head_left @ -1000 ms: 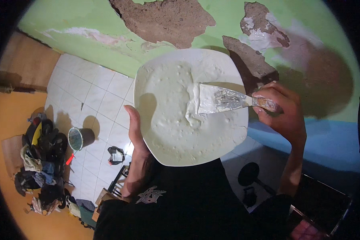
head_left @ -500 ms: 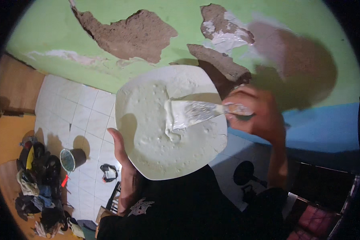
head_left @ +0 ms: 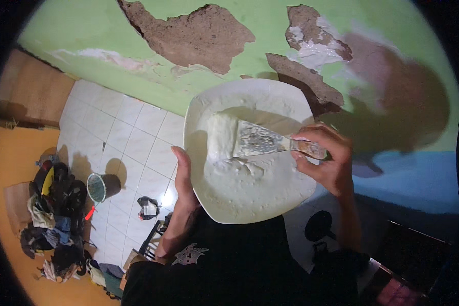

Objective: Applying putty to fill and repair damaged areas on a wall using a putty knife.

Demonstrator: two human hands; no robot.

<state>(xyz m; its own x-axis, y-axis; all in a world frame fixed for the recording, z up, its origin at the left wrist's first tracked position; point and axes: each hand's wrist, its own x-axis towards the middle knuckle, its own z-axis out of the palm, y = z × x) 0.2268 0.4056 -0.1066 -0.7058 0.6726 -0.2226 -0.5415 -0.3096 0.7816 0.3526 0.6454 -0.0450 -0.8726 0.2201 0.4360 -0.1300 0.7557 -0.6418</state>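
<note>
My left hand (head_left: 185, 178) holds a white squarish plate (head_left: 224, 217) from its left side, thumb along the rim and the other fingers hidden beneath. Wet white putty (head_left: 275, 186) covers much of the plate, with small lumps. In my right hand (head_left: 334, 160) is a putty knife (head_left: 262, 141), its short handle pinched between thumb and fingers. The blade lies over the plate, pointing left, and a thick band of putty (head_left: 221, 136) sits across its broad end. Dried smears mark the rest of the blade.
Ahead is a green wall (head_left: 270, 23) with bare brown patches (head_left: 199, 35) and a partly whitened patch (head_left: 316, 46). A bucket (head_left: 104, 186) stands on the white tiled floor (head_left: 137, 127) at left, near a heap of clothes and bags (head_left: 58, 219). A dark round object (head_left: 319, 226) is at lower right.
The putty knife has moved left across the plate, and a thicker band of putty now sits on its blade. My right thumb shows more clearly. The whole view has shifted, with wall and floor further right.
</note>
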